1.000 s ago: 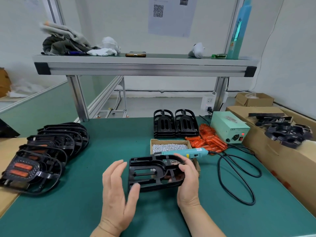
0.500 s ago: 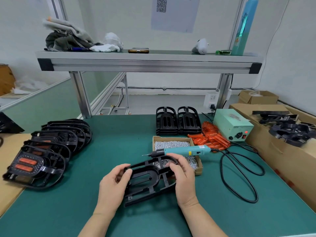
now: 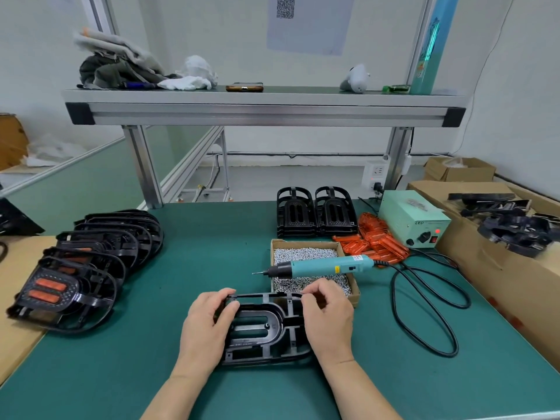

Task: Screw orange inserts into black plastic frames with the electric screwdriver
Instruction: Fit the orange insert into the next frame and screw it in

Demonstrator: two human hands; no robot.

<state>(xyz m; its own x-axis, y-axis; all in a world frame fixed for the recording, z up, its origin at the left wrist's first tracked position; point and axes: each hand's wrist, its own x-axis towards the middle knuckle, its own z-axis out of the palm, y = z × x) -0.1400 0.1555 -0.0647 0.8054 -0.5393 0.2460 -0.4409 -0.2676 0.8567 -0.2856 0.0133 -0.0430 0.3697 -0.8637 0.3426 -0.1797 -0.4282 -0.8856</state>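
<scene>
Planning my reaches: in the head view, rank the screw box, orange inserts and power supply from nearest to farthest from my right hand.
From the right hand, which grips the frame:
1. The screw box, just beyond it.
2. The orange inserts, farther back, to the right.
3. The power supply, behind the inserts, far right.

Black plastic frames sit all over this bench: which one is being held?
The front-centre frame, gripped between left hand and right hand; all other frames sit untouched.
</scene>
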